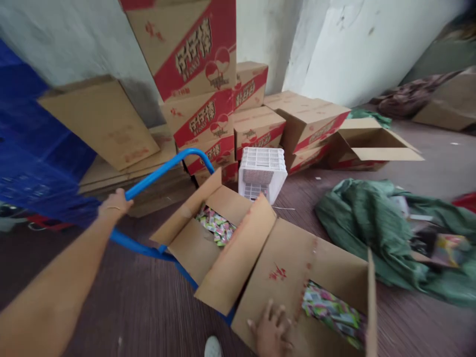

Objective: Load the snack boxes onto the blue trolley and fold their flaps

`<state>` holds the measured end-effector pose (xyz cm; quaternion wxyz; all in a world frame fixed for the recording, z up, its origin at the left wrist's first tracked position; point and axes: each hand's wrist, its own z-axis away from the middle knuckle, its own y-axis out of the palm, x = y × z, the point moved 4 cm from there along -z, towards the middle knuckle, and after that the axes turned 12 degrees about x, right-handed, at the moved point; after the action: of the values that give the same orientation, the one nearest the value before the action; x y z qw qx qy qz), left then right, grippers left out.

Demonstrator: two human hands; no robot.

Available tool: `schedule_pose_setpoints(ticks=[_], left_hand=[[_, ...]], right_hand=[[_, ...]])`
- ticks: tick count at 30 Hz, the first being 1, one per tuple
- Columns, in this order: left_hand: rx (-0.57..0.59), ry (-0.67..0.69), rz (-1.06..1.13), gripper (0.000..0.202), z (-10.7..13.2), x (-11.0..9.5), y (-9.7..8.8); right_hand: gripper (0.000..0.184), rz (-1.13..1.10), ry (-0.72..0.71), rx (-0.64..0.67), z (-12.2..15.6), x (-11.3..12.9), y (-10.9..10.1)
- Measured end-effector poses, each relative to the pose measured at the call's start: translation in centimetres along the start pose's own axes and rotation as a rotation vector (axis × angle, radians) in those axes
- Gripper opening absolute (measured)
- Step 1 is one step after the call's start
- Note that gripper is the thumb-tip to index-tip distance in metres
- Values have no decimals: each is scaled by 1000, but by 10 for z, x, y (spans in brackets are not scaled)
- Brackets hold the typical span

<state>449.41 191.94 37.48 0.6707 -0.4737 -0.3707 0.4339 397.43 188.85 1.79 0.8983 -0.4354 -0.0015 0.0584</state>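
My left hand (114,206) is closed round the blue handle (159,171) of a hand cart, with my arm stretched out to the left. Fingers spread, my right hand (270,329) rests on the flap of the nearer cardboard box (275,277). Small green and pink wrapped packets (334,310) show inside that box. Behind it, another open box (193,250) on the cart holds similar packets (217,225). The cart's bed is mostly hidden beneath the boxes.
Red-and-brown cartons (203,116) stand stacked by the wall. A white plastic basket (262,171) sits on the floor ahead. Green sacking (353,213) with litter lies to the right, near an open carton (366,141). Blue crates (33,144) rise on the left.
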Motion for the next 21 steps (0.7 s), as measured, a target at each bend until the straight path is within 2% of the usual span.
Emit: schedule_pose_setpoints(ticks=[1,2,4,5,6,8,10,11,13,15,17,18,19,20,21], left_hand=[[-16,-29,22,57,-8,0,-1],[-81,-43,48,59,-10,-4,1],[-282,15,89,62,4,-26,20],[-413,138,92,62,21,-45,37],[-430,286,59,61,39,-68,63],[-309,667,-71,53,76,-117,130],[-135,1017,-181,54,99,-154,202],[-71,1011,-178,55,96,-162,233],[120,858,-172,58,70,-167,289],[258,711,-145,60,38,-163,327],[325,665,-145,64,16,-159,343],[349,679,-169,67,10,-157,340],[368,711,-206,69,7,-155,330],[352,747,-238,69,4,-153,311],[284,774,-256,66,-1,-149,284]], right_hand=[[74,-7,-8,11,3,15,-9],[75,-11,-12,30,4,30,-16],[77,-15,-14,74,4,54,-27],[78,-18,-15,92,3,65,-31],[79,-21,-19,107,3,74,-35],[81,-27,-28,129,3,91,-43],[83,-26,-30,147,3,106,-48],[84,-21,-31,151,3,113,-50],[86,-9,-37,156,1,125,-52],[88,-5,-44,157,-4,136,-51],[88,-5,-51,151,-7,143,-49],[88,-4,-48,142,-9,145,-48],[87,-2,-43,133,-9,147,-47],[86,0,-34,128,-9,148,-46],[84,2,-26,124,-9,149,-45]])
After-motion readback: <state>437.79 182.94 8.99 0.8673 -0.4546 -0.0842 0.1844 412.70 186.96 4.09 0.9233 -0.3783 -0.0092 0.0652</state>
